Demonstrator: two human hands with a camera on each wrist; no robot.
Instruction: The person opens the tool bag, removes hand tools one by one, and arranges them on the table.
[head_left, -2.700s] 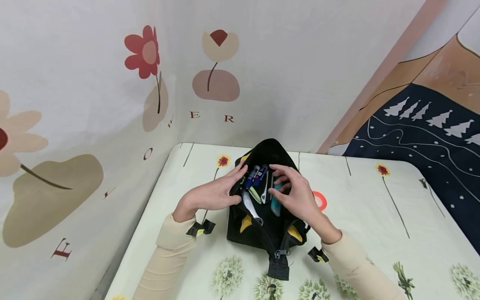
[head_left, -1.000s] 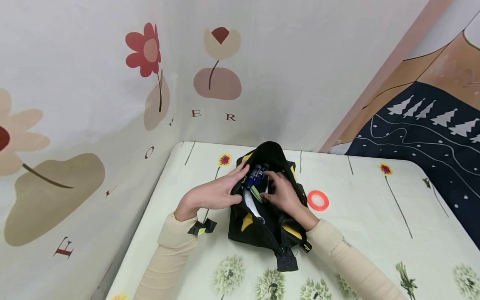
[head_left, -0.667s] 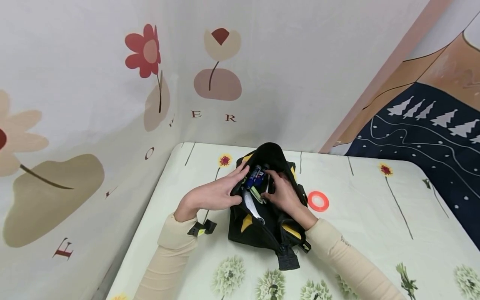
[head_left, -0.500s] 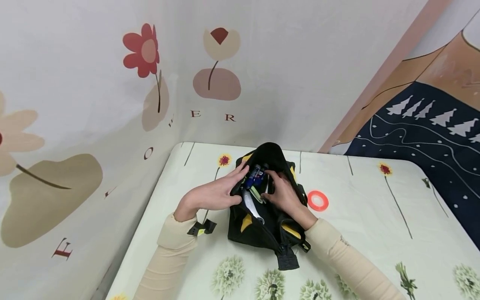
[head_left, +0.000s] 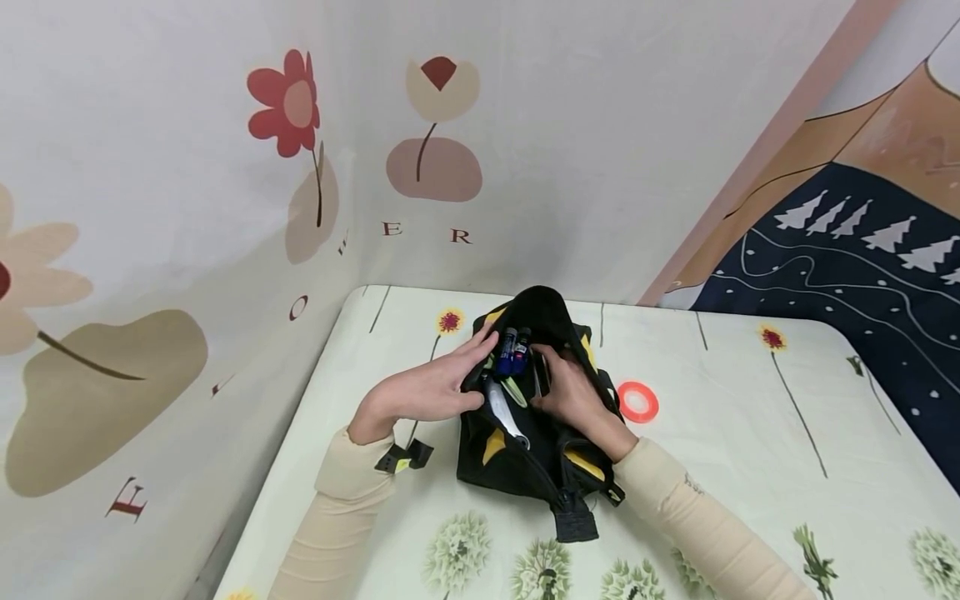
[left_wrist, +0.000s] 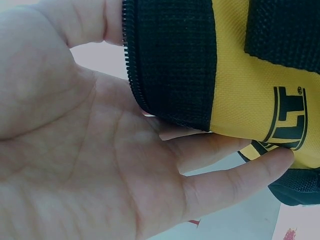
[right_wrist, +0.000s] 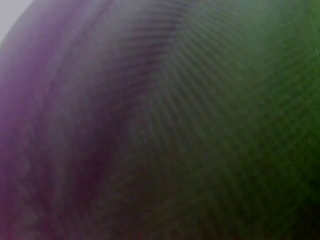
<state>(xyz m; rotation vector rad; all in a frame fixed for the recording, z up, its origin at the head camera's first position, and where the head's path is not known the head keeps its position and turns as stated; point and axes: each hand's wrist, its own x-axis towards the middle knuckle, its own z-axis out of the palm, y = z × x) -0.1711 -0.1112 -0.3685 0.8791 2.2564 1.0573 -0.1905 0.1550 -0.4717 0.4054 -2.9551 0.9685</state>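
Note:
A black and yellow tool bag (head_left: 495, 479) stands unzipped on the table. My left hand (head_left: 431, 385) rests along the left rim, thumb and fingers fairly straight; in the left wrist view the little finger lies against the yellow outer wall (left_wrist: 240, 75). My right hand (head_left: 573, 396) reaches into the right half of the bag, thumb and fingers bent around a thin silvery strip; I cannot tell whether they grip it. Two blue cylinders (head_left: 506, 354) with small labels lie between the hands. Below them are a pale green strip (head_left: 514, 392) and a silver-white tool (head_left: 504, 410). Dark blur fills the right wrist view.
To the bag's right lies an orange-red ring (head_left: 654, 404), like a tape roll. A flower-printed cloth covers the table (head_left: 720, 417). Printed fabric walls (head_left: 570, 167) rise behind the table and at its left. The bag's zip end (head_left: 576, 525) hangs toward the front.
Since the oldest frame my right hand has moved left and deeper into the bag, and a teal-handled thing beneath it is now hidden. The blue cylinders have shifted slightly. My left hand has stayed put.

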